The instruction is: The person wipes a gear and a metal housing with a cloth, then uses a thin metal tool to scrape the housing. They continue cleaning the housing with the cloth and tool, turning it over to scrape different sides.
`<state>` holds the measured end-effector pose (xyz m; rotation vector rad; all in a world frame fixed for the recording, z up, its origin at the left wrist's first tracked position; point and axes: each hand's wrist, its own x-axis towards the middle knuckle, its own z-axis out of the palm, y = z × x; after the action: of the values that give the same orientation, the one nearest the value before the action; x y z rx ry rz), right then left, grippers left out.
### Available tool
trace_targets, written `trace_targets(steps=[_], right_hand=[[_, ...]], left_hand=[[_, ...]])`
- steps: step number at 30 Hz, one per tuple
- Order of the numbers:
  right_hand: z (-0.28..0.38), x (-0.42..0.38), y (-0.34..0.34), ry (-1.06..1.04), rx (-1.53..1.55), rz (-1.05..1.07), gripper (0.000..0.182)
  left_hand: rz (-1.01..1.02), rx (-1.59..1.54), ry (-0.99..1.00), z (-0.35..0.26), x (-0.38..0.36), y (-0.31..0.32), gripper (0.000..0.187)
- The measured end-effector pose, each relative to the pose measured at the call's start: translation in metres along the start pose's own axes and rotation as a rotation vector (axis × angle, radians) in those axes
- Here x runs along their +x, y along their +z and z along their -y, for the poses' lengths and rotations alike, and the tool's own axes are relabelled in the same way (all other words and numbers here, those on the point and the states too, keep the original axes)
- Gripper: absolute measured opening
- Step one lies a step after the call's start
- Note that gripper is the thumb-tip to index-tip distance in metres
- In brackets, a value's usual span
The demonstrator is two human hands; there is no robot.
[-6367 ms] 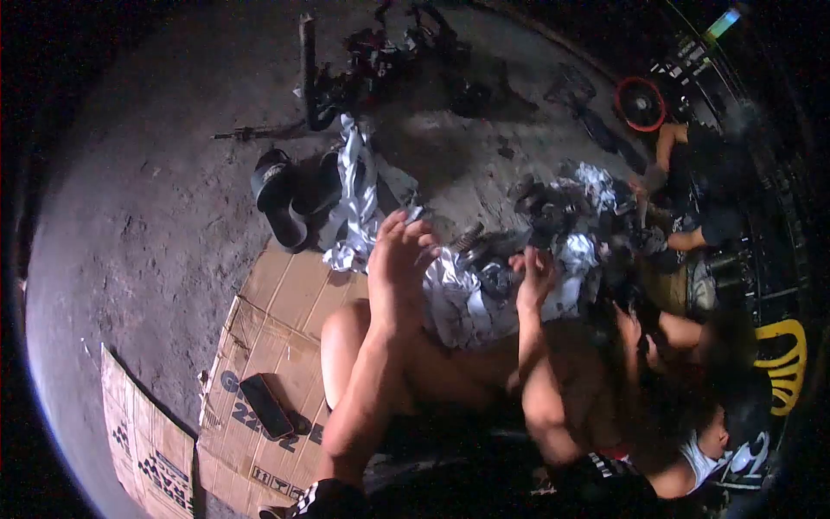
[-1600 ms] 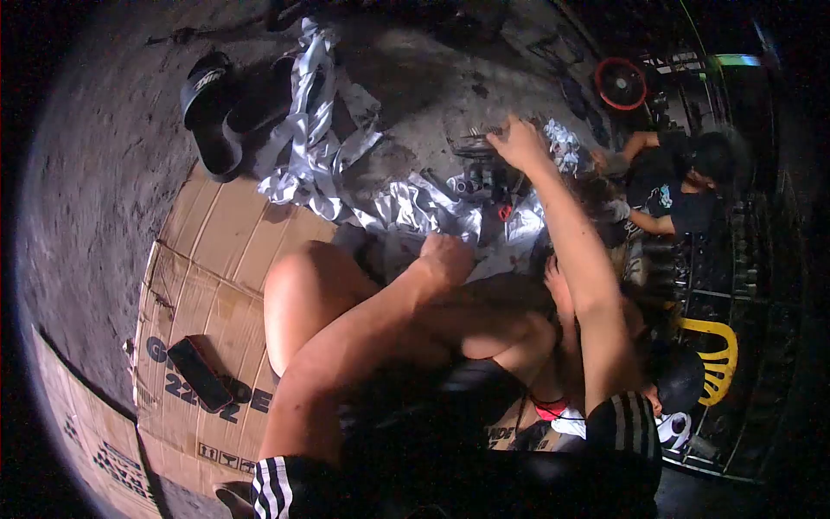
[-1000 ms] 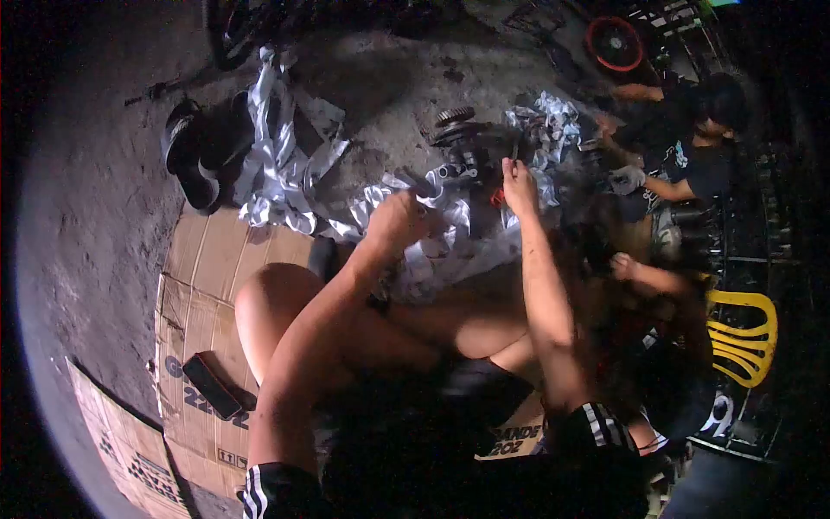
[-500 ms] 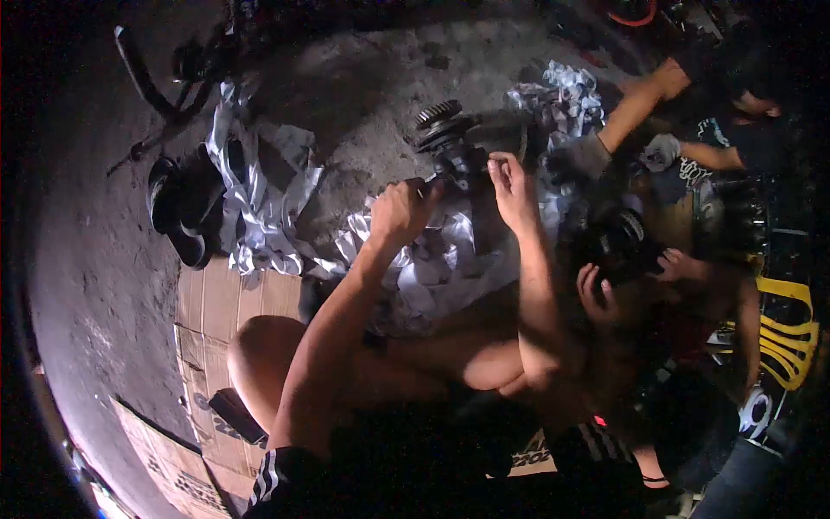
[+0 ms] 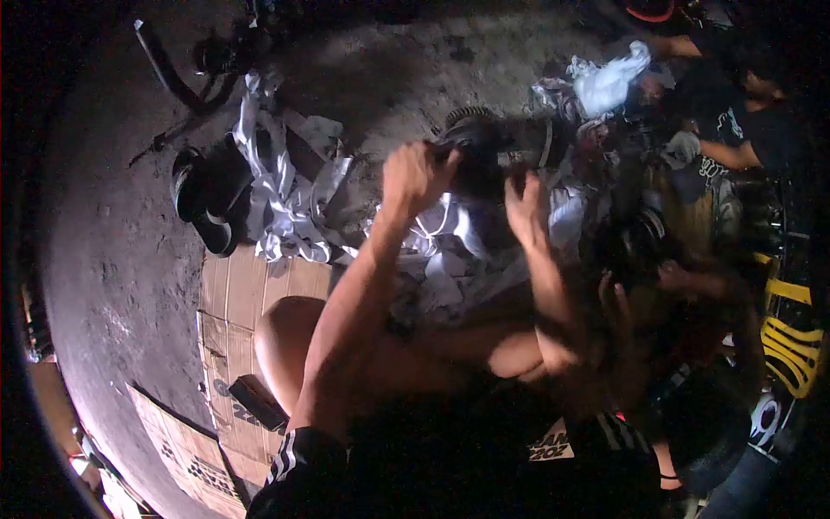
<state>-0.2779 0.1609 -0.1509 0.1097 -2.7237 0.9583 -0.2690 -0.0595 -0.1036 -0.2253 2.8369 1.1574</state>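
Left hand and right hand, fingers curled, grip unclear, are near a toothed gear; crumpled shiny strips lie left

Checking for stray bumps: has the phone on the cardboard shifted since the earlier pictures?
No. The phone still lies across the printed lettering on the cardboard, as before.

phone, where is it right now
In the head view, the phone lies at lower left on the cardboard, beside the person's bent knee.
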Motion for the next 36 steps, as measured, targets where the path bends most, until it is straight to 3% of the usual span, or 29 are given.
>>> trace_targets(steps=[1, 2, 3, 4, 6, 7, 8, 9, 10, 11, 13, 14, 15, 16, 17, 18, 21, 22, 23, 24, 25, 29, 31, 32, 33, 34, 36], right_hand=[[0.008, -0.018, 0.001, 0.030, -0.039, -0.002, 0.037], [0.014, -0.040, -0.006, 0.110, -0.120, 0.167, 0.044], [-0.035, -0.066, 0.037, 0.282, 0.343, 0.326, 0.045], [-0.012, -0.080, 0.028, 0.143, -0.018, 0.394, 0.037], [0.055, -0.118, 0.031, 0.555, 0.677, 0.586, 0.028], [0.079, -0.138, 0.039, 0.699, 0.825, 0.552, 0.022], [0.104, -0.154, 0.043, 0.766, 1.073, 0.535, 0.021], [0.119, -0.170, 0.049, 0.758, 1.080, 0.541, 0.021], [0.136, -0.183, 0.049, 0.763, 1.234, 0.658, 0.028], [0.151, -0.192, 0.043, 0.764, 1.386, 0.778, 0.038], [0.184, -0.200, -0.015, 0.656, 1.346, 0.908, 0.044], [0.192, -0.206, -0.043, 0.562, 1.304, 1.014, 0.051], [0.173, -0.219, -0.043, 0.514, 1.302, 1.027, 0.058], [0.147, -0.229, -0.045, 0.469, 1.290, 1.051, 0.064], [0.129, -0.236, -0.052, 0.463, 1.214, 1.049, 0.059], [0.111, -0.240, -0.061, 0.479, 1.080, 0.989, 0.055], [0.065, -0.237, -0.083, 0.557, 0.765, 0.845, 0.047], [0.059, -0.230, -0.090, 0.717, 0.703, 0.793, 0.038], [0.057, -0.224, -0.090, 0.719, 1.016, 0.706, 0.034], [0.129, -0.227, -0.124, 0.559, 0.948, 0.664, 0.036], [0.129, -0.209, -0.123, 0.378, 1.046, 0.883, 0.040], [0.220, -0.155, -0.135, 0.224, 1.137, 0.960, 0.036], [0.247, -0.121, -0.127, 0.144, 1.170, 1.014, 0.033], [0.256, -0.099, -0.122, 0.192, 1.121, 0.994, 0.032], [0.260, -0.077, -0.113, 0.085, 1.072, 0.968, 0.033], [0.271, -0.071, -0.113, 0.072, 1.075, 0.884, 0.030], [0.278, -0.044, -0.116, 0.248, 1.130, 0.859, 0.034]], left_hand=[[-0.153, 0.115, 0.104, 0.001, -0.002, -0.008, 0.050], [-0.125, 0.186, 0.174, 0.004, -0.001, -0.019, 0.049], [-0.097, 0.259, 0.243, 0.010, 0.000, -0.030, 0.049], [-0.004, 0.308, 0.284, 0.013, 0.000, -0.045, 0.050], [0.180, 0.417, 0.351, 0.003, -0.009, -0.074, 0.053], [0.298, 0.519, 0.355, -0.005, -0.020, -0.091, 0.054], [0.295, 0.528, 0.351, 0.006, -0.025, -0.097, 0.054], [0.350, 0.645, 0.491, 0.029, -0.025, -0.101, 0.055], [0.399, 0.763, 0.628, 0.050, -0.027, -0.106, 0.057], [0.385, 0.774, 0.621, 0.067, -0.032, -0.110, 0.057], [0.463, 0.684, 0.366, 0.090, -0.055, -0.119, 0.062], [0.315, 0.547, 0.466, 0.080, -0.083, -0.143, 0.056], [0.295, 0.555, 0.467, 0.071, -0.103, -0.158, 0.056], [0.227, 0.246, 0.340, 0.066, -0.126, -0.168, 0.053], [0.147, -0.066, 0.202, 0.064, -0.154, -0.178, 0.049], [-0.068, -0.074, 0.185, 0.053, -0.195, -0.190, 0.048], [-0.338, -0.409, 0.231, 0.080, -0.317, -0.216, 0.046], [-0.406, -0.478, 0.152, 0.089, -0.366, -0.223, 0.040], [-0.563, -0.520, 0.077, 0.100, -0.412, -0.223, 0.037], [-0.724, -0.504, -0.028, 0.111, -0.459, -0.219, 0.036], [-0.881, -0.489, -0.124, 0.128, -0.506, -0.211, 0.034], [-1.127, -0.426, -0.452, 0.217, -0.644, -0.134, 0.030], [-1.120, -0.192, -0.539, 0.222, -0.663, -0.096, 0.035], [-1.013, -0.146, -0.600, 0.219, -0.662, -0.085, 0.052], [-0.893, 0.005, -0.687, 0.220, -0.656, -0.075, 0.082], [-0.803, 0.111, -0.716, 0.232, -0.653, -0.062, 0.091], [-0.567, 0.418, -0.740, 0.283, -0.645, -0.026, 0.108]])
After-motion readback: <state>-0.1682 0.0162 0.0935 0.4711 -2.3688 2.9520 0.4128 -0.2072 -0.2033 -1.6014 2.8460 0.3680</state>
